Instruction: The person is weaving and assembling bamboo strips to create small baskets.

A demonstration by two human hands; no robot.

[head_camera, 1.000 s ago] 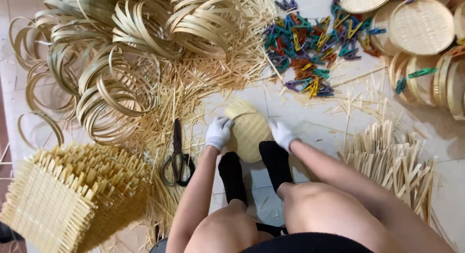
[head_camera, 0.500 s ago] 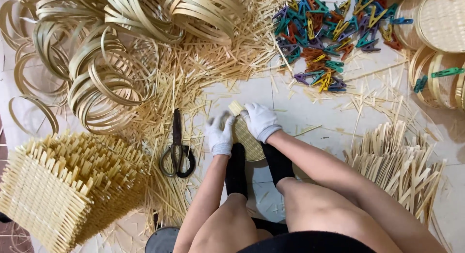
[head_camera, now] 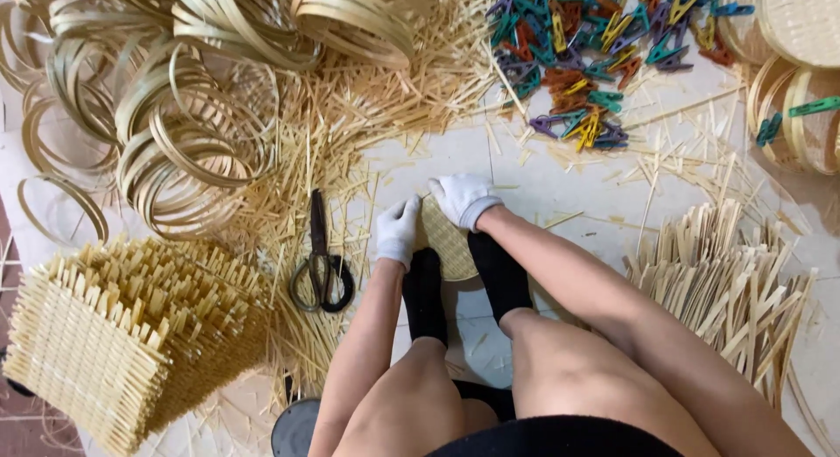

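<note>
a: where's the work at?

b: i've got the disc (head_camera: 448,240), a small round woven piece, on the floor (head_camera: 542,181) between the socked feet (head_camera: 455,277), near the middle. left hand (head_camera: 398,229) is curled over its left edge, right hand (head_camera: 462,200) is closed over its top edge, both gloved and gripping

a: how far along?

b: i'd judge the weave is done and the rim is not on yet. hoops (head_camera: 192,98) are piled toward the far left corner, pegs (head_camera: 595,63) toward the far right, scissors (head_camera: 320,263) lie just left of me, untouched

a: finished ones?

b: a few rimmed trays (head_camera: 796,72) at the right edge, some with pegs clipped on
</note>
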